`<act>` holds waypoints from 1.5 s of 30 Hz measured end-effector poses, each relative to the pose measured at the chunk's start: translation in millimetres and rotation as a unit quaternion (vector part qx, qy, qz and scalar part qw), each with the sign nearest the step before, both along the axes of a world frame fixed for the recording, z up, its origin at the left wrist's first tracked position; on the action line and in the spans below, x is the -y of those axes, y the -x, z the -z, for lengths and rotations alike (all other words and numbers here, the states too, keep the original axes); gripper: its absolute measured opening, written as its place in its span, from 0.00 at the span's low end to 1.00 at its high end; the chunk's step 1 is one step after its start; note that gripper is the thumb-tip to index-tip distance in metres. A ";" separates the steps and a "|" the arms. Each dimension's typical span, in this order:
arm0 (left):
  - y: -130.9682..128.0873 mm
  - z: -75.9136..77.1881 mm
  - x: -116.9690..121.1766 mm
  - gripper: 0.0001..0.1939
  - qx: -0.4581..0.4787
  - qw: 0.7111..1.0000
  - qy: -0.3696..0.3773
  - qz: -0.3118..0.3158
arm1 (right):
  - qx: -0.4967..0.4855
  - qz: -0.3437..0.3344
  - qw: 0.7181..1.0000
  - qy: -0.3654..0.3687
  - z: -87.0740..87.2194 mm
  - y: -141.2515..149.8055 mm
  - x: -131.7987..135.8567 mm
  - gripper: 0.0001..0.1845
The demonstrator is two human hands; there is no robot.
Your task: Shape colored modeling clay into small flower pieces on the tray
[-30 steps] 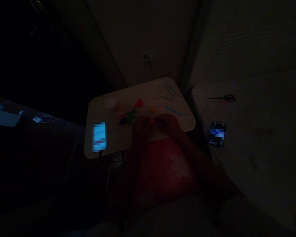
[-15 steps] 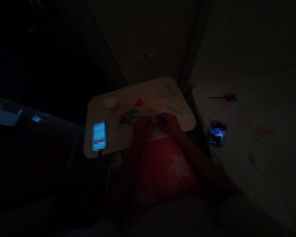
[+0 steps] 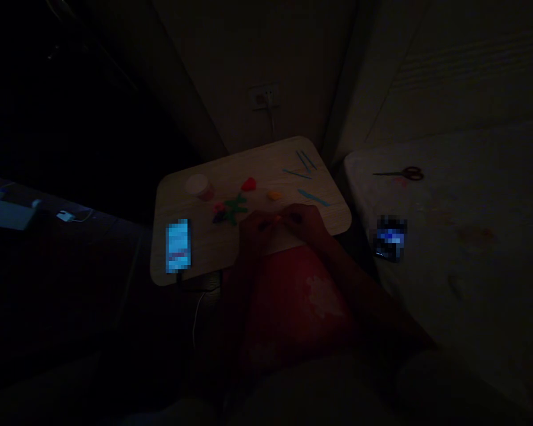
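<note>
From the right hand [image 3: 305, 218], passage runs toward eleven o'clock between the yellow lump [image 3: 274, 194] and blue tool [image 3: 313, 197]; the left hand [image 3: 253, 228] blocks nine.

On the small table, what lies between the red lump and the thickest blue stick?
In the head view, a yellow-orange lump lies between the red lump and that blue stick.

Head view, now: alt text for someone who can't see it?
A person's left hand and right hand hold a small orange lump between them in dim light, over a pale wood-grain table. On it lie a green branching piece, a red lump and slim bluish sticks; a glowing pixelated rectangle sits at left.
</note>
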State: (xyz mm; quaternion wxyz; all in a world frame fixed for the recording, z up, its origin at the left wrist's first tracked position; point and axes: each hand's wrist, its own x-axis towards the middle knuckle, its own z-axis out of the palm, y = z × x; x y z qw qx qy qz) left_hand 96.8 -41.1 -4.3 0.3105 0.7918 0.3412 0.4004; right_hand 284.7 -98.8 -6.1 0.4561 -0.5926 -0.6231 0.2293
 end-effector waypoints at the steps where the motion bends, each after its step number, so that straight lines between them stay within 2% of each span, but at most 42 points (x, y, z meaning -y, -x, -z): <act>1: 0.3 1.0 -0.2 0.05 0.002 1.000 0.002 -0.002 | -0.001 -0.002 1.000 -0.003 1.2 -0.8 -0.5 0.08; 7: 1.4 4.7 -1.6 0.03 -0.029 0.999 0.016 -0.008 | 0.019 -0.016 1.000 -0.003 6.0 -3.5 -3.4 0.04; 16: -3.6 3.3 -4.4 0.03 -0.109 0.993 -0.043 0.022 | 0.033 -0.038 0.999 -0.008 2.8 -10.7 -1.3 0.03; 18: -3.7 2.5 -3.7 0.01 -0.109 0.993 -0.044 0.023 | 0.031 -0.036 0.999 -0.008 3.5 -11.1 -1.2 0.03; 22: -2.9 1.1 -0.6 0.06 -0.093 0.995 -0.040 -0.021 | 0.019 -0.025 0.999 -0.017 4.4 -10.0 -0.6 0.02; 24: -2.6 0.1 0.4 0.04 -0.083 0.995 -0.044 -0.031 | 0.017 -0.021 0.999 -0.022 3.4 -9.5 0.3 0.02; 27: -2.5 -1.4 0.5 0.01 -0.097 0.994 -0.055 -0.014 | 0.010 -0.028 0.999 -0.020 1.0 -9.4 1.7 0.03; 39: -2.6 -0.4 -1.7 0.04 -0.131 0.989 -0.071 0.020 | -0.005 -0.039 0.999 -0.034 6.2 -11.3 -0.7 0.02; 45: 1.2 -1.0 1.4 0.03 -0.162 0.982 -0.098 0.008 | -0.002 -0.051 0.998 -0.030 6.3 -11.0 -0.7 0.04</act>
